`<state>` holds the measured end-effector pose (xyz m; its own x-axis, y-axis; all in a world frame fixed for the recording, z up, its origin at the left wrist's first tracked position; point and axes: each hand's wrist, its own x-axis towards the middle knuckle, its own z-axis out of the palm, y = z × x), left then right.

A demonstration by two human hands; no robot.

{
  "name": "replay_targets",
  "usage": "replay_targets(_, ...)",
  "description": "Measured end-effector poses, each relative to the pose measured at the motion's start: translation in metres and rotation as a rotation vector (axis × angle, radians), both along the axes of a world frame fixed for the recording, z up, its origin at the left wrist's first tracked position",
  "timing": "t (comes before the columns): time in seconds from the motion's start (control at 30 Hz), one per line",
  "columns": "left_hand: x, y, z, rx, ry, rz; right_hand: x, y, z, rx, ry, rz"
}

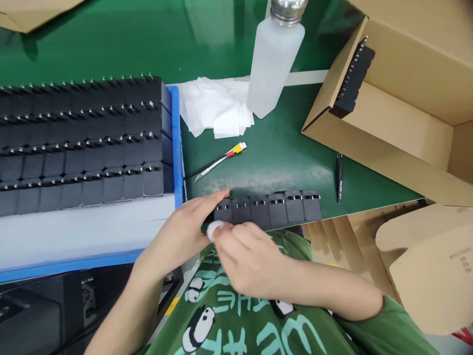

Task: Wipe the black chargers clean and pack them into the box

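Observation:
A row of several black plug adapters (260, 211), metal pins up, lies along the green table's front edge. My left hand (188, 222) is at the row's left end, its fingers against the end adapter. My right hand (246, 249) pinches a small white wad (214, 230) at the near side of that end. To the left, a blue-rimmed tray (178, 143) holds rows of similar black adapters (111, 172).
Behind the row lie a cable with a yellow USB plug (239, 148), white wipes (221, 106) and a frosted bottle (275, 64). Black tweezers (339, 180) lie to the right. An open cardboard box (399, 153) holds another adapter row (353, 81).

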<state>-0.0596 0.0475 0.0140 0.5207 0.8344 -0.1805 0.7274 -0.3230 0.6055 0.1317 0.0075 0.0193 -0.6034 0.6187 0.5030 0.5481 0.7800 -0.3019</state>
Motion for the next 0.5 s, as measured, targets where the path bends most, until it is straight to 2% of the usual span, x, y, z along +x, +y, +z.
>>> replay_targets(0.07, 0.000, 0.000, 0.003, -0.003, 0.016, -0.026, 0.006, 0.004, 0.007, -0.148, 0.094, 0.137)
replay_targets(0.13, 0.004, -0.001, 0.008, 0.054, 0.031, -0.053, 0.033, 0.003, 0.017, -0.326, 0.272, 0.135)
replay_targets(0.2, 0.013, -0.001, 0.012, 0.186, 0.051, -0.075, 0.071, -0.002, 0.025, -0.461, 0.530, -0.059)
replay_targets(0.23, 0.020, -0.001, 0.014, 0.261, 0.069, -0.091, 0.090, -0.005, 0.028, -0.504, 0.666, -0.209)
replay_targets(0.27, 0.028, -0.001, 0.014, 0.334, 0.089, -0.112, 0.108, -0.009, 0.029, -0.527, 0.785, -0.351)
replay_targets(0.33, 0.043, -0.001, 0.014, 0.449, 0.138, -0.156, 0.137, -0.017, 0.026, -0.517, 0.957, -0.537)
replay_targets(0.43, 0.059, 0.001, 0.009, 0.522, 0.203, -0.167, 0.160, -0.023, 0.016, -0.507, 1.041, -0.621)
replay_targets(0.5, 0.061, 0.002, 0.006, 0.458, 0.171, -0.125, 0.164, -0.023, 0.011, -0.510, 1.052, -0.620)
